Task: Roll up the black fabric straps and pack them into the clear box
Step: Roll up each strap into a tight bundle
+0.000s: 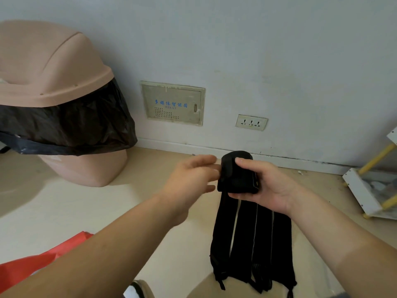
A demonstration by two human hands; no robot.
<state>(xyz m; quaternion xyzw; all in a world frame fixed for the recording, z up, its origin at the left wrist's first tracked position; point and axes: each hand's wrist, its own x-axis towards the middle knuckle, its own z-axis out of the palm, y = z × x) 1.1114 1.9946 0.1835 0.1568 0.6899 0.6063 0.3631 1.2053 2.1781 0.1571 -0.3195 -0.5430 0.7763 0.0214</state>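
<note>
Two hands show: one left hand, one right hand. There is one black roll and four flat black straps hanging side by side below it. One bin, one wall panel, one socket plate with three outlets, one red bag, one rack.

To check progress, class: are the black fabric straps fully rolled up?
No: the right hand grips a rolled end, while the black fabric straps lie flat on the beige floor.

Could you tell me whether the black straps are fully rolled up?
Partly: the right hand grips the roll; the black straps trail unrolled below.
</note>
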